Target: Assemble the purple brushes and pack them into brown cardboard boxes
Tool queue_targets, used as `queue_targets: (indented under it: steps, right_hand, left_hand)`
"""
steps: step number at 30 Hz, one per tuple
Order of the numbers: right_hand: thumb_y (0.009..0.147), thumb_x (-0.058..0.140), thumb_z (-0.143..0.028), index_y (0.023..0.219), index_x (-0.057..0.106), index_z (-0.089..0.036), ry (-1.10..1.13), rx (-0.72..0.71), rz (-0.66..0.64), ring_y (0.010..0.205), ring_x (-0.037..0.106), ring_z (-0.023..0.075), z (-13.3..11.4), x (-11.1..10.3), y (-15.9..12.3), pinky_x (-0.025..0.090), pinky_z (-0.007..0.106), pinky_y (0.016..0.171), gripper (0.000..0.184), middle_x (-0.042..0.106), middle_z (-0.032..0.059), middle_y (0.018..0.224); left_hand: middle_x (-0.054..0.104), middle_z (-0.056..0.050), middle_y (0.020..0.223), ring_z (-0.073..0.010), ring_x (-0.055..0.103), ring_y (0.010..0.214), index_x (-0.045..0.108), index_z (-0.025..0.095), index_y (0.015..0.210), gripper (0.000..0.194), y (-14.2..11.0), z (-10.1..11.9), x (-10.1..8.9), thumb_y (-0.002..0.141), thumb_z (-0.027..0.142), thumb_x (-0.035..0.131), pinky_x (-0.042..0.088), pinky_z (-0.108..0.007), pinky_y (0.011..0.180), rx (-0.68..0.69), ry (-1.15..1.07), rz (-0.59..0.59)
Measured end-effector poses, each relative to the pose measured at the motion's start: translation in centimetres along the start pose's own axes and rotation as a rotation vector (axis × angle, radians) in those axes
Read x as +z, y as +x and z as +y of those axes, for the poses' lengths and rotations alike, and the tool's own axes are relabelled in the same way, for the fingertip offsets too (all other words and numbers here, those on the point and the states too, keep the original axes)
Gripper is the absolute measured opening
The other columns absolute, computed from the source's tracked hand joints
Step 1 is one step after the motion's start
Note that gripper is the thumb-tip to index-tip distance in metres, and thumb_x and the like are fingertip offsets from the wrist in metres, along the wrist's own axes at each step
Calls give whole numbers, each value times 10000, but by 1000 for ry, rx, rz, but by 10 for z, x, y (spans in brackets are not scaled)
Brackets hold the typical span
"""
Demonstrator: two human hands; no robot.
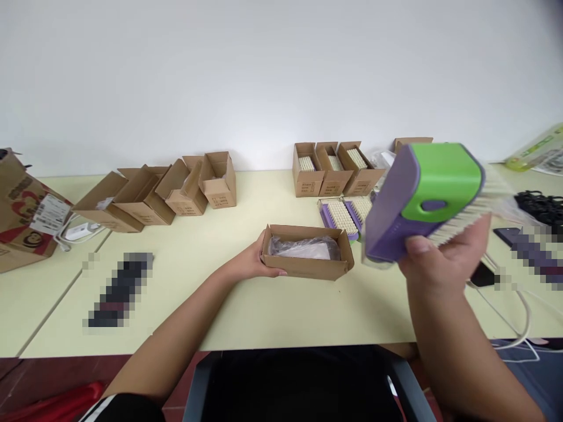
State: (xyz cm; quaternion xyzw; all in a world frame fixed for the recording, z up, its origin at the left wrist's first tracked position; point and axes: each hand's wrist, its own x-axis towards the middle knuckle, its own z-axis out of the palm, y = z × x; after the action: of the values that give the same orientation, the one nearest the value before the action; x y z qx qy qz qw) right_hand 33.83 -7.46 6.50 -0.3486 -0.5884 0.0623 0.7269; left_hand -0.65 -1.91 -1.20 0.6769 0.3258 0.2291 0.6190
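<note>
My left hand [257, 258] grips the left end of an open cardboard box [312, 269] on the table, its thumb along the front wall. Inside the box lies something white in clear plastic wrap [303, 248]. Raised above the table on the right, my right hand [435, 266] is closed around a purple-and-green brush [448, 176] with rows of cream bristles, tilted and a little blurred. A clear cover seems to run along its left side. Two similar purple brushes [341, 217] lie bristles up behind the box, partly hidden.
Several open cardboard boxes [178, 193] stand at the back left. Three boxes [333, 186] holding cream bristles stand at the back right. A printed carton [26, 217] is at far left. White cables [525, 316] and black cords [543, 208] lie right. A chair [303, 381] is below the table edge.
</note>
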Motion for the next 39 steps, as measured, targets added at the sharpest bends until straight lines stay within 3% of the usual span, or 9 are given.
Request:
queue_targets:
  steps: [2,5,10,12,18,25,29,32,39]
  right_hand:
    - [730,931,-623,1473,626,-302,1,-38,-25,1415,644,432,8,25,1,545,621,1161,865,669,159,1467]
    - [801,903,-643,1565,528,-364,63,77,-164,1473,604,419,19,44,-14,519,633,1215,895,610,132,1566]
    - [811,939,-585,1562,552,-448,145,223,-427,1394,664,409,24,37,-32,592,626,1130,855,659,68,1530]
    - [785,964,-570,1554,573,-455,169,216,-427,1389,667,420,23,31,-31,583,643,1144,870,670,63,1528]
    - [671,976,-720,1539,604,-412,174,193,-238,1369,679,460,22,29,-37,553,710,1170,993,699,97,1495]
    - [797,928,-658,1521,640,-397,297,488,-350,1118,778,335,16,34,-33,697,513,894,821,794,61,1308]
    - [846,935,-516,1467,671,-374,275,543,-337,1085,769,294,15,33,-24,687,451,887,690,794,48,1292]
    - [861,938,-466,1510,636,-378,263,502,-369,1146,759,293,18,31,-20,674,444,936,721,775,56,1344]
    - [855,793,-806,1653,429,-375,66,425,-492,1300,721,386,32,24,-17,656,587,1025,978,702,104,1446]
  left_hand:
    - [578,-194,1633,-432,595,1503,392,251,1687,1095,0,1,0,789,411,999,590,-531,1167,-5,1,1]
    - [594,-177,1618,-424,595,1504,443,270,1649,1057,2,0,-2,767,390,1013,564,-526,1190,0,2,-25]
    - [589,-132,1603,-373,620,1474,385,337,1633,1072,7,-6,-7,764,347,1013,563,-525,1183,3,-49,-105]
    - [564,-132,1616,-373,605,1481,363,349,1641,1076,9,-8,-8,776,352,1004,574,-527,1167,-20,-28,-101]
    - [475,-138,1667,-403,491,1573,436,349,1600,1017,11,-13,-11,761,353,1011,544,-534,1201,42,47,-77]
    - [516,-149,1661,-402,526,1557,391,353,1638,1072,9,-11,-11,763,355,1010,559,-541,1183,-11,3,-96]
    - [593,-160,1603,-410,580,1513,464,301,1605,1024,8,-5,-9,747,369,1017,545,-548,1201,6,1,-84]
    - [639,-179,1572,-423,625,1466,454,272,1647,1051,6,-2,-7,762,388,1008,574,-543,1165,-63,15,-70]
    - [683,-187,1530,-445,640,1450,372,274,1719,1171,3,0,-7,748,397,1015,611,-543,1122,-84,40,-54]
